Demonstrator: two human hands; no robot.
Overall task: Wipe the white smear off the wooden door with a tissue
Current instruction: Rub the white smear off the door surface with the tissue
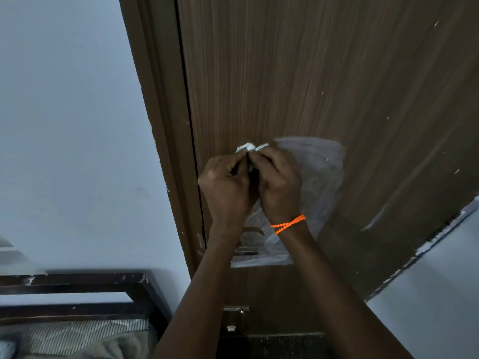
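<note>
A brown wooden door (298, 73) fills the upper right of the view. A pale hazy white smear (321, 167) covers a broad patch of the door, partly behind my hands. My left hand (228, 187) and my right hand (281, 182) are pressed together in front of the door. Both pinch a small crumpled white tissue (247, 147), which sticks out above the fingertips. My right wrist wears an orange beaded thread (287, 224). Most of the tissue is hidden inside the fingers.
The dark door frame (160, 125) runs down the left of the door beside a pale grey wall (72, 125). A dark wooden bed frame (77, 283) with striped bedding sits at lower left. A metal latch (234, 318) is low on the door.
</note>
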